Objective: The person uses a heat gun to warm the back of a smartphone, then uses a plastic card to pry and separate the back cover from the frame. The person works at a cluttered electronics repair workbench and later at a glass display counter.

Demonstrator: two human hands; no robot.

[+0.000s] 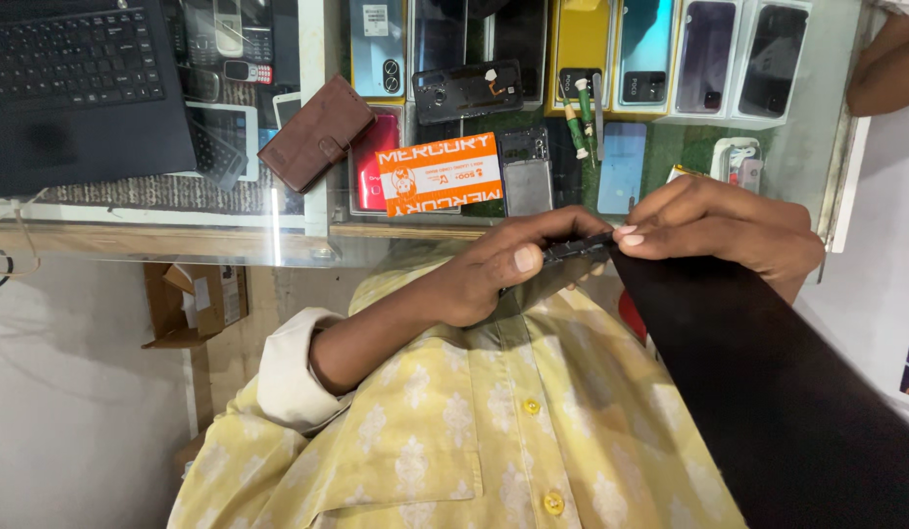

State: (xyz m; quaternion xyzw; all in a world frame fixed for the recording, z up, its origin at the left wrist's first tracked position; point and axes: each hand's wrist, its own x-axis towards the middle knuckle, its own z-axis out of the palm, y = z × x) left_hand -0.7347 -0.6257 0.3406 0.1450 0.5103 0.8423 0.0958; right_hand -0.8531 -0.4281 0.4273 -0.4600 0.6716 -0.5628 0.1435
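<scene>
Fingers [521, 257] of both hands pinch black phone [575, 249].

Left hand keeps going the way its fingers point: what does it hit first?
Likely the right hand; the left hand points at it, and both pinch the dark part.

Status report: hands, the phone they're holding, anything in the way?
Left hand and right hand both gripping dark phone edge-on. Above glass counter. Nothing blocking.

Glossy glass counter [278, 245] is gleaming at ten o'clock; the brown wallet [317, 132] is looking leathery, the shirt [493, 431] seemingly soft cotton.
</scene>
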